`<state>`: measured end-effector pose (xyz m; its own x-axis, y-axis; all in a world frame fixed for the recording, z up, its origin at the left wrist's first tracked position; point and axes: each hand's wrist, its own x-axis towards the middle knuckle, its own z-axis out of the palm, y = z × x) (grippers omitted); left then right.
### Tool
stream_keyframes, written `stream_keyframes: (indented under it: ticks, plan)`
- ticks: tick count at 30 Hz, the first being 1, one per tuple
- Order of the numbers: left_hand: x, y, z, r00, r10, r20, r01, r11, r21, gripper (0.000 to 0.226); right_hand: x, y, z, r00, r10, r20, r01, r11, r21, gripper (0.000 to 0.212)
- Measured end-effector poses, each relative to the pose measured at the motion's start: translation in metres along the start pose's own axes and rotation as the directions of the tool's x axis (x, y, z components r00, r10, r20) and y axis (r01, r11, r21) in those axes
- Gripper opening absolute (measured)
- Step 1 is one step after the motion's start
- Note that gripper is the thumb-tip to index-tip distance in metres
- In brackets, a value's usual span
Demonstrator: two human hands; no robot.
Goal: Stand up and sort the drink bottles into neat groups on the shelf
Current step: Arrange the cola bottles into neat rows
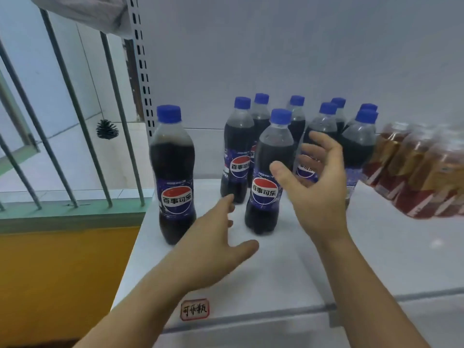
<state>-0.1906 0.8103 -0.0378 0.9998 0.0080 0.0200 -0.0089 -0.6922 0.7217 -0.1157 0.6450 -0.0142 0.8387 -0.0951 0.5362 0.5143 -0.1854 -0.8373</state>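
Note:
Several upright cola bottles with blue caps stand on the white shelf (376, 259). One cola bottle (173, 172) stands apart at the shelf's left edge. A front bottle (267, 177) stands in the middle, with a cluster of more bottles (326, 126) behind it. My left hand (216, 244) reaches forward low over the shelf, fingers straight, between the left bottle and the front bottle, holding nothing. My right hand (316, 187) hovers with fingers spread just right of the front bottle, gripping nothing.
Red-labelled amber drink bottles (421, 177) lie blurred at the right of the shelf. A slotted metal upright (143, 71) marks the shelf's left side, with window bars (75, 116) and a yellow wall (62, 285) beyond. A small handwritten label (194, 309) sits on the front edge.

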Motion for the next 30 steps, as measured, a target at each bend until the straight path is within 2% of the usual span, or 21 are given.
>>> stream_keyframes:
  ticks: [2,4,6,12,16,20,26,30]
  plan:
    - [0.041,0.001,0.014,1.000,-0.008,0.018,0.009,0.998,-0.066,0.101,0.009,0.008,0.005,0.981,0.084,0.173,-0.080,0.996,-0.030,0.085]
    - [0.068,-0.004,0.022,0.999,-0.032,0.005,0.032,0.983,-0.182,0.090,0.008,0.020,0.009,0.949,0.137,0.285,-0.128,0.991,-0.047,0.089]
    - [0.076,-0.010,0.032,1.000,-0.015,-0.015,0.012,0.976,-0.217,0.074,0.002,0.029,0.009,0.937,0.142,0.319,-0.116,0.988,-0.099,0.081]
    - [0.052,0.029,0.057,0.995,0.074,-0.070,-0.090,0.956,-0.279,0.054,-0.001,0.031,-0.034,0.950,0.080,0.303,-0.064,0.996,-0.064,0.073]
    - [0.047,0.077,0.101,0.982,0.149,-0.111,-0.177,0.935,-0.306,0.055,0.003,0.037,-0.099,0.952,0.068,0.299,-0.055,0.997,-0.050,0.077]
    - [0.064,0.134,0.167,0.965,0.209,-0.156,-0.248,0.920,-0.303,0.057,0.014,0.057,-0.177,0.971,0.083,0.226,-0.082,0.997,-0.011,0.062]
    - [0.114,0.209,0.260,0.979,0.189,-0.077,-0.203,0.938,-0.281,0.055,0.057,0.109,-0.283,0.978,0.110,0.177,-0.098,0.992,-0.078,0.062]
    - [0.133,0.232,0.291,0.984,0.164,-0.076,-0.178,0.953,-0.247,0.058,0.078,0.135,-0.317,0.970,0.126,0.209,-0.108,0.990,-0.095,0.060]
